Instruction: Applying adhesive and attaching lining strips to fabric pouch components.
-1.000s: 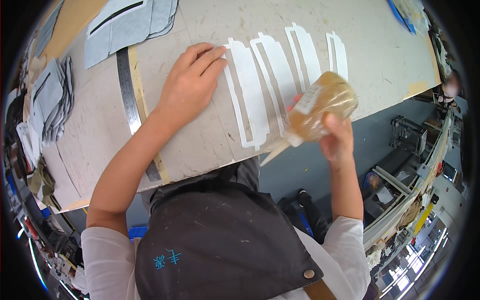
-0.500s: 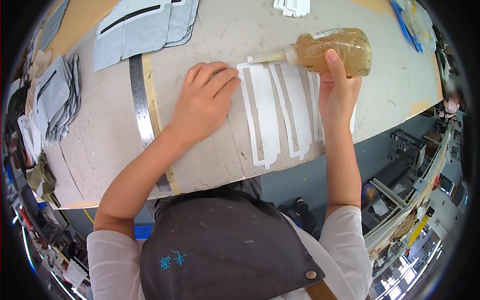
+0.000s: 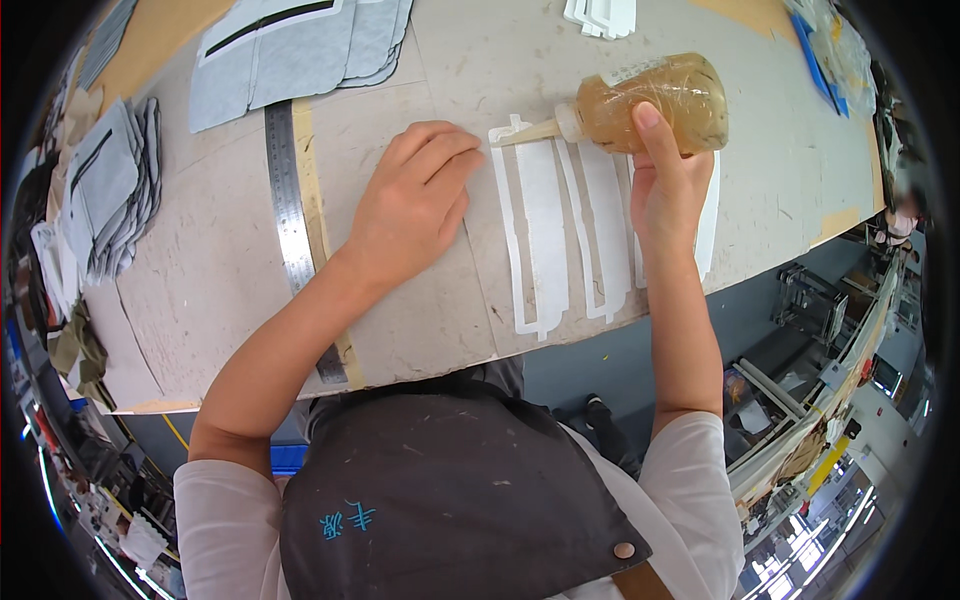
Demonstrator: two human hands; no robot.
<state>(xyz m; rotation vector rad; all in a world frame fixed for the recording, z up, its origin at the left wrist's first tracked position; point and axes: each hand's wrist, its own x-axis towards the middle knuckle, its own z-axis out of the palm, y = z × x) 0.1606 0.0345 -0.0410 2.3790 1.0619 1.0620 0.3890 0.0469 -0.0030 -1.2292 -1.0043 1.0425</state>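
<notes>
Between your two hands, the nearest white cut-out piece lies flat on the table, just right of your left hand. Your right hand is closed round the squeeze bottle of amber liquid, thumb on the side facing you. Your left hand lies palm down, fingers loosely bent near the piece's far left corner; its underside is hidden, so I cannot tell whether it grips or presses anything.

Risks, as judged: the bottle is tipped over, so a harder squeeze from your right hand could flood the narrow border or spill into the slot. The nozzle ends close to your left fingertips; a slip leftward could wet them. If those fingers are not holding the piece, drag from the nozzle might skew or crease it. A drip could also land on the second cut-out, farther right, partly under the bottle.

Orientation: the bottle's long axis runs crosswise, from your right hand toward your left. Its nozzle points left and slightly down toward you, tip at the piece's far left corner; contact or small gap, cannot tell. The piece's own long axis runs nearly square to that, away from you, near end slanting slightly rightward.
</notes>
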